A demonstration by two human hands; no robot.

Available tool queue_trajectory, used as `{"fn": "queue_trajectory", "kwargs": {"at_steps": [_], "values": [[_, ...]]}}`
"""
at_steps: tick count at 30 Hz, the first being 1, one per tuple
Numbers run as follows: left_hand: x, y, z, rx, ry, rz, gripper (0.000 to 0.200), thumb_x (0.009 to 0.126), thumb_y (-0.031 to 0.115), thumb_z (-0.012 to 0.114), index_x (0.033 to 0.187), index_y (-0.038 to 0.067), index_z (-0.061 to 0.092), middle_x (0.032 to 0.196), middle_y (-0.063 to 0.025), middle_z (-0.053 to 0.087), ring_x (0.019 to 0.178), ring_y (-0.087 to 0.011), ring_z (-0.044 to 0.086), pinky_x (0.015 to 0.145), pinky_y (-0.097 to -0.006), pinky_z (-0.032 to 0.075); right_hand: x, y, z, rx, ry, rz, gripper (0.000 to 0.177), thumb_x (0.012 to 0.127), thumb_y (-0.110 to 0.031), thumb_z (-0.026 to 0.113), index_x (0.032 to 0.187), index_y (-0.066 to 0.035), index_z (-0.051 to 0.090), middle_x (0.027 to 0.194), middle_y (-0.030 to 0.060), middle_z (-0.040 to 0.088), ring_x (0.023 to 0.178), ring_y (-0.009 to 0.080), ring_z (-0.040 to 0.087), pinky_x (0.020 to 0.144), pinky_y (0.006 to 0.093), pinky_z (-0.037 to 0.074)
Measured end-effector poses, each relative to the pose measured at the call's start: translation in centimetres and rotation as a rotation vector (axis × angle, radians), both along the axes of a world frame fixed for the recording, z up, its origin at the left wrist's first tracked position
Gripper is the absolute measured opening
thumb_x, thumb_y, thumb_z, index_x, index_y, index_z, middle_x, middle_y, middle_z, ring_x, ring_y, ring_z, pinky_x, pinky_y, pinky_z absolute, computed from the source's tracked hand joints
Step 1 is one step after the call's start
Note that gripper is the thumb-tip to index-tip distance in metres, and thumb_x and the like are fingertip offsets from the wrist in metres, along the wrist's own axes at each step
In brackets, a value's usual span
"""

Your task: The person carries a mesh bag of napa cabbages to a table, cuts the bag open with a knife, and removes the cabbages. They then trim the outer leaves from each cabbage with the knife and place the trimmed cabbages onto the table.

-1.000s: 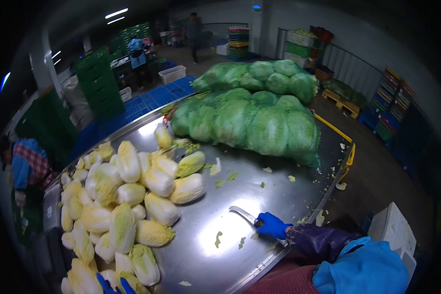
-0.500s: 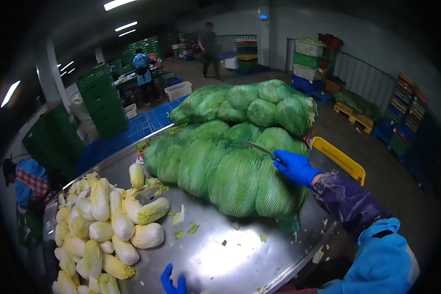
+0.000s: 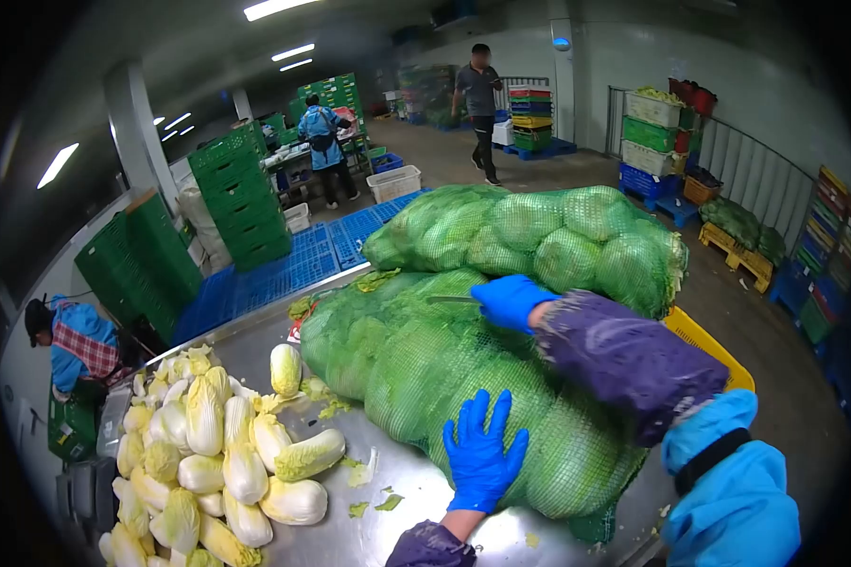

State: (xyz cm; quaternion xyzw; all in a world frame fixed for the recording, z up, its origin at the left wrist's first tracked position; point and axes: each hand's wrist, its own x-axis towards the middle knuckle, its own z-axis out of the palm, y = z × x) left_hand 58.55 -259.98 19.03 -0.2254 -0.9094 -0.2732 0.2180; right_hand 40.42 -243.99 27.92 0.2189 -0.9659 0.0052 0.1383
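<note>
Nearer net sack (image 3: 397, 378) slants from bench's (image 3: 378, 501) far-left edge toward right edge; left hand (image 3: 485, 455) spread against near side, right (image 3: 509, 302) closed round knife (image 3: 452, 300) above.

No lettering, brand, number or sign could be read. A small pale mark (image 3: 64, 431) on the green crate (image 3: 78, 413) at the lower left, and a red-and-white scrap (image 3: 295, 332) by the front net bag's (image 3: 416, 354) left end, were too small to make out.

Left hand (image 3: 485, 454): fingers spread on near net sack (image 3: 444, 369) | right hand (image 3: 512, 302): knife (image 3: 452, 300) | cabbages (image 3: 208, 454): piled on table (image 3: 388, 529)
</note>
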Motion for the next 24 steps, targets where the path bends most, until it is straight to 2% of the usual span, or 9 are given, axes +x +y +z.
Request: {"fn": "queue_trajectory", "kwargs": {"at_steps": [6,9,10,13,16,18,20,23,24], "values": [[-0.8,-0.4,-1.4,-0.071,0.055,0.002,0.06,0.077,0.032,0.058,0.131,0.013,0.041,0.134,-0.0155,0.036,0.122,-0.0348,0.034,0.1,-0.0477,0.022,-6.9,-7.1,-4.2,0.052,-0.122,-0.25,0.022,0.078,-0.03,0.054,0.086,-0.016,0.069,0.076,0.0053,0.065,0.071,0.02,0.062,0.062,0.0422,0.048],[-0.8,-0.4,-1.3,0.01,0.03,-0.04,0.061,0.076,0.032,0.057,0.131,0.013,0.041,0.135,-0.016,0.035,0.123,-0.0326,0.033,0.101,-0.0491,0.019,-9.3,-1.9,-8.4,0.253,-0.166,-0.09,0.013,0.063,-0.016,0.065,0.075,-0.01,0.068,0.074,0.0117,0.065,0.068,0.0255,0.064,0.055,0.0414,0.05],[-0.7,0.1,-0.9,0.028,0.024,-0.089,0.061,0.076,0.032,0.057,0.131,0.013,0.041,0.135,-0.016,0.035,0.123,-0.0326,0.033,0.101,-0.0491,0.019,-3.1,0.5,-3.2,0.346,-0.122,-0.004,0.02,0.058,-0.016,0.07,0.076,-0.008,0.068,0.073,0.0123,0.065,0.065,0.0261,0.064,0.053,0.0412,0.05],[-0.4,-0.6,-0.6,-0.009,0.083,-0.06,0.061,0.075,0.026,0.056,0.131,0.008,0.041,0.132,-0.0195,0.037,0.12,-0.0357,0.035,0.099,-0.0455,0.025,-11.5,10.4,-13.0,0.486,-0.614,0.002,0.022,0.053,-0.018,0.072,0.072,-0.008,0.068,0.07,0.0126,0.064,0.061,0.0273,0.062,0.05,0.0414,0.049],[-0.2,-0.2,0.2,0.014,0.127,-0.079,0.06,0.076,0.024,0.055,0.131,0.006,0.04,0.131,-0.0205,0.038,0.119,-0.036,0.036,0.099,-0.0444,0.025,1.7,9.5,-0.4,0.308,-0.397,0.142,0.022,0.048,-0.019,0.074,0.066,-0.008,0.067,0.067,0.0127,0.064,0.057,0.0287,0.06,0.045,0.0423,0.047],[0.6,-0.3,1.8,-0.2,0.177,-0.009,0.047,0.089,0.024,0.05,0.129,0.002,0.039,0.129,-0.0144,0.043,0.117,-0.0276,0.043,0.096,-0.0398,0.036,0.9,9.4,0.9,0.265,-0.516,0.315,0.021,0.05,-0.018,0.074,0.067,-0.008,0.067,0.068,0.0127,0.064,0.058,0.0289,0.06,0.045,0.0426,0.046],[0.0,0.2,1.0,-0.089,0.142,-0.059,0.053,0.083,0.023,0.053,0.13,0.003,0.04,0.13,-0.0178,0.041,0.117,-0.0319,0.04,0.098,-0.0417,0.031,1.9,9.9,0.9,0.209,-0.644,0.495,0.02,0.051,-0.017,0.073,0.068,-0.009,0.067,0.068,0.0127,0.064,0.059,0.0291,0.06,0.045,0.0429,0.046],[-0.2,-0.2,0.1,0.016,0.089,-0.097,0.058,0.077,0.021,0.056,0.13,0.006,0.041,0.13,-0.0207,0.039,0.118,-0.036,0.037,0.1,-0.043,0.026,7.1,9.7,-2.6,0.184,-0.136,-0.333,0.017,0.071,-0.025,0.057,0.076,-0.013,0.067,0.074,0.0114,0.065,0.061,0.0295,0.062,0.053,0.0412,0.047],[-0.1,-0.2,0.5,0.022,0.084,-0.095,0.058,0.076,0.021,0.057,0.13,0.007,0.042,0.13,-0.02,0.039,0.117,-0.036,0.037,0.099,-0.0428,0.026,10.6,9.6,-0.2,0.288,-0.17,-0.324,0.014,0.071,-0.023,0.057,0.076,-0.014,0.066,0.072,0.011,0.064,0.061,0.03,0.062,0.052,0.0408,0.048]]}}
